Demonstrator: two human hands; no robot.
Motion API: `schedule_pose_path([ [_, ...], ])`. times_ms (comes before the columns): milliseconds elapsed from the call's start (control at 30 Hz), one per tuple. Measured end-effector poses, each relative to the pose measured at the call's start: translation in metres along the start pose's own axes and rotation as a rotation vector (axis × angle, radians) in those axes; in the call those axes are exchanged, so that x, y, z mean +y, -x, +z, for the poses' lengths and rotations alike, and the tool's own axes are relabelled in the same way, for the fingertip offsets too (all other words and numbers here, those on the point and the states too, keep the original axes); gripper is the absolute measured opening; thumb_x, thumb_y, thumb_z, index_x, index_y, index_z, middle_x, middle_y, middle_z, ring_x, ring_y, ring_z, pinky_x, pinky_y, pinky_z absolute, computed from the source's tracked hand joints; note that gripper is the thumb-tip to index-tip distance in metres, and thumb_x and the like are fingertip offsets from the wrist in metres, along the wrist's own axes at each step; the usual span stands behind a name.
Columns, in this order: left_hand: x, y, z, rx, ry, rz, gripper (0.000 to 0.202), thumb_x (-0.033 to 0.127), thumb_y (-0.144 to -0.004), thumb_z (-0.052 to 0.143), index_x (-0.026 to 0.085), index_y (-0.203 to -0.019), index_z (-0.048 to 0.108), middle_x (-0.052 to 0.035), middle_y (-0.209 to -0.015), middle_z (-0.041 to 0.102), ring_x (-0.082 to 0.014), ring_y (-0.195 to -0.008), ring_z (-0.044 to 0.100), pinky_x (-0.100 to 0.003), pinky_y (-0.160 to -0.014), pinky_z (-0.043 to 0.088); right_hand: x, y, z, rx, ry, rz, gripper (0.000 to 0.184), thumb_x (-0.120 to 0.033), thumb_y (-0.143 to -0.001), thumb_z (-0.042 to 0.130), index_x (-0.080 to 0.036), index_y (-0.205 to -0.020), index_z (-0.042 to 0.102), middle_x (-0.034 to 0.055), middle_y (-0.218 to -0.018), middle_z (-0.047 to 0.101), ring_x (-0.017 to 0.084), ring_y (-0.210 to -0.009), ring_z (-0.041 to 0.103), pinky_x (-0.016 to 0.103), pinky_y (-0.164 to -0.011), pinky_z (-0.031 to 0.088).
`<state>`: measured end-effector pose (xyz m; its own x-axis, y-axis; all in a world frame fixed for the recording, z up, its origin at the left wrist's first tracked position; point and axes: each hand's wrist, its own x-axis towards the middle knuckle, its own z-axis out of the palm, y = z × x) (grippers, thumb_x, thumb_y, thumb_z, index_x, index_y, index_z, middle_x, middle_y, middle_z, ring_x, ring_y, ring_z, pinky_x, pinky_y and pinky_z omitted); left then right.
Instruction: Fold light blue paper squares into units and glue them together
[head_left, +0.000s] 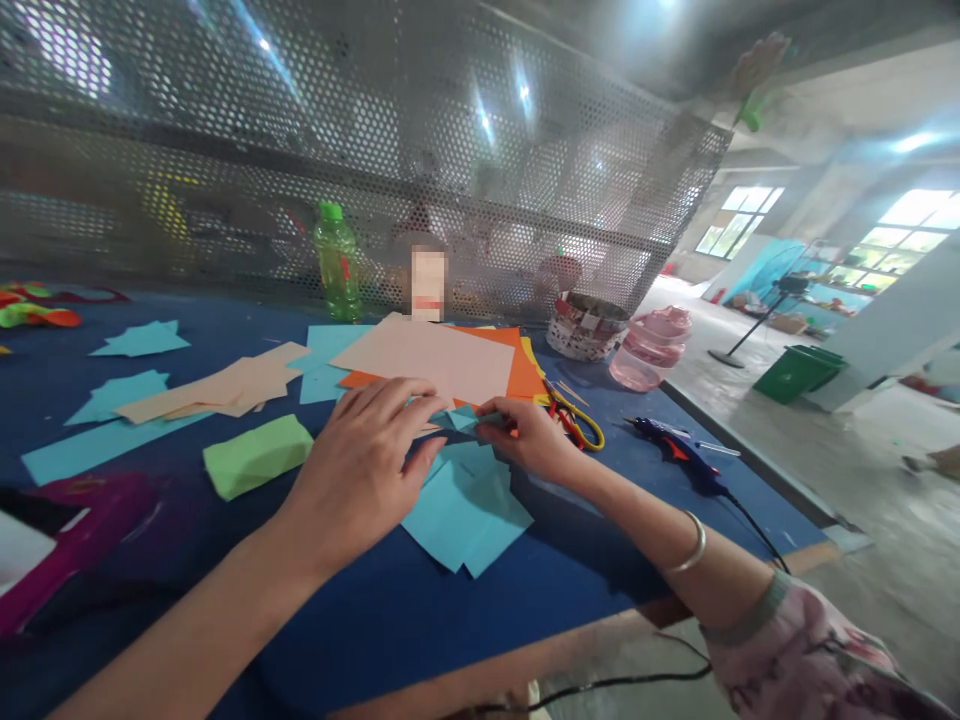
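My right hand (531, 438), with a bracelet at its wrist, pinches a small piece of blue paper (462, 419) between thumb and fingertips. To the left of that piece, my left hand (367, 455) is arched over the table, thumb and fingers apart; it grips nothing that I can see. Under and in front of both hands lie overlapping blue paper pieces (471, 515). A large pale pink sheet (427, 358) rests on orange paper (529, 375) just behind my fingers. Scissors (586, 426) with yellow-rimmed handles lie beside my right hand.
A blue glue gun (679, 450) with a cord is at the right edge. Behind stand a green bottle (337, 265), a patterned basket (585, 328) and a pink bottle (649, 350). Leftward lie beige strips (225, 385), green paper (257, 455) and a purple object (75, 540).
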<state>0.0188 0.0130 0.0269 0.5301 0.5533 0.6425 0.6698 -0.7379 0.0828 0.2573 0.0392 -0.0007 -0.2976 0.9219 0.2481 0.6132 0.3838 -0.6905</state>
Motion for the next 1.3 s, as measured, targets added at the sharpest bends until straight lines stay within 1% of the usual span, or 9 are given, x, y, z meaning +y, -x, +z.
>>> schedule_pose_path([
  [133,-0.008,0.001,0.008,-0.207,0.096,-0.062,0.024,0.016,-0.1,0.055,0.02,-0.114,0.073,-0.0096,-0.121,0.076,-0.0322,-0.119,0.067,-0.051,-0.104,0.047,0.021,-0.033,-0.011,0.024,0.058,0.043,0.02,-0.022,-0.086,0.071,-0.016,-0.104,0.072,-0.0081,-0.063,0.054,0.01,-0.059,0.047,0.022,-0.06,0.036],
  [300,-0.01,0.004,0.019,-0.32,0.113,-0.138,0.016,0.017,-0.095,0.061,0.017,-0.09,0.076,-0.0108,-0.103,0.077,-0.0335,-0.104,0.07,-0.051,-0.096,0.052,0.037,-0.06,-0.013,0.021,0.114,0.05,0.023,-0.022,-0.083,0.071,-0.015,-0.105,0.071,-0.0113,-0.056,0.041,0.01,-0.055,0.041,0.023,-0.057,0.033],
  [433,-0.008,0.005,0.021,-0.399,0.155,-0.195,0.014,0.024,-0.096,0.065,0.018,-0.097,0.077,-0.0104,-0.108,0.077,-0.0318,-0.107,0.071,-0.046,-0.096,0.054,0.041,-0.066,-0.008,0.049,0.154,0.035,0.03,-0.018,-0.085,0.07,-0.015,-0.115,0.068,-0.007,-0.066,0.056,0.013,-0.064,0.054,0.024,-0.063,0.041],
  [500,-0.008,0.005,0.022,-0.433,0.178,-0.224,0.019,0.031,-0.095,0.07,0.018,-0.106,0.077,-0.0118,-0.115,0.076,-0.0333,-0.114,0.069,-0.046,-0.099,0.054,0.04,-0.065,-0.006,0.094,0.181,0.019,0.036,-0.016,-0.086,0.071,-0.015,-0.122,0.065,0.0021,-0.089,0.069,0.017,-0.081,0.063,0.028,-0.075,0.048],
  [633,-0.007,0.008,0.024,-0.487,0.21,-0.282,0.044,0.042,-0.081,0.084,0.017,-0.115,0.074,-0.0139,-0.12,0.072,-0.0385,-0.119,0.066,-0.05,-0.101,0.053,0.028,-0.051,-0.005,0.14,0.238,-0.036,0.036,-0.012,-0.088,0.07,-0.018,-0.124,0.064,0.0128,-0.121,0.07,0.023,-0.105,0.066,0.041,-0.096,0.051],
  [767,-0.004,0.008,0.027,-0.521,0.239,-0.334,0.037,0.036,-0.071,0.09,0.019,-0.098,0.071,-0.0111,-0.11,0.071,-0.038,-0.112,0.066,-0.049,-0.095,0.051,0.006,-0.021,0.0,0.097,0.265,-0.138,0.023,-0.011,-0.092,0.069,-0.018,-0.114,0.069,0.0116,-0.118,0.069,0.025,-0.113,0.065,0.041,-0.101,0.052],
  [900,-0.001,0.005,0.029,-0.537,0.28,-0.366,0.021,0.03,-0.076,0.08,0.022,-0.079,0.06,-0.0056,-0.092,0.068,-0.031,-0.095,0.066,-0.041,-0.083,0.048,-0.014,0.005,0.004,0.178,0.339,-0.23,0.023,-0.015,-0.098,0.063,-0.018,-0.12,0.068,0.0161,-0.128,0.063,0.029,-0.119,0.061,0.047,-0.103,0.051],
  [1000,-0.002,0.004,0.029,-0.533,0.301,-0.395,0.015,0.025,-0.081,0.068,0.023,-0.074,0.054,-0.0042,-0.086,0.066,-0.0283,-0.089,0.065,-0.038,-0.079,0.045,-0.021,0.012,0.002,0.211,0.39,-0.29,0.017,-0.015,-0.099,0.062,-0.019,-0.114,0.069,0.0133,-0.119,0.066,0.028,-0.11,0.064,0.043,-0.095,0.053],
  [1300,-0.001,0.0,0.021,-0.538,0.387,-0.468,0.017,0.031,-0.089,0.047,0.024,-0.079,0.058,-0.0015,-0.075,0.068,-0.0216,-0.071,0.063,-0.031,-0.067,0.04,0.014,-0.015,-0.004,0.127,0.367,-0.014,0.021,-0.015,-0.089,0.077,-0.016,-0.109,0.073,0.0138,-0.115,0.071,0.029,-0.111,0.067,0.042,-0.099,0.051],
])
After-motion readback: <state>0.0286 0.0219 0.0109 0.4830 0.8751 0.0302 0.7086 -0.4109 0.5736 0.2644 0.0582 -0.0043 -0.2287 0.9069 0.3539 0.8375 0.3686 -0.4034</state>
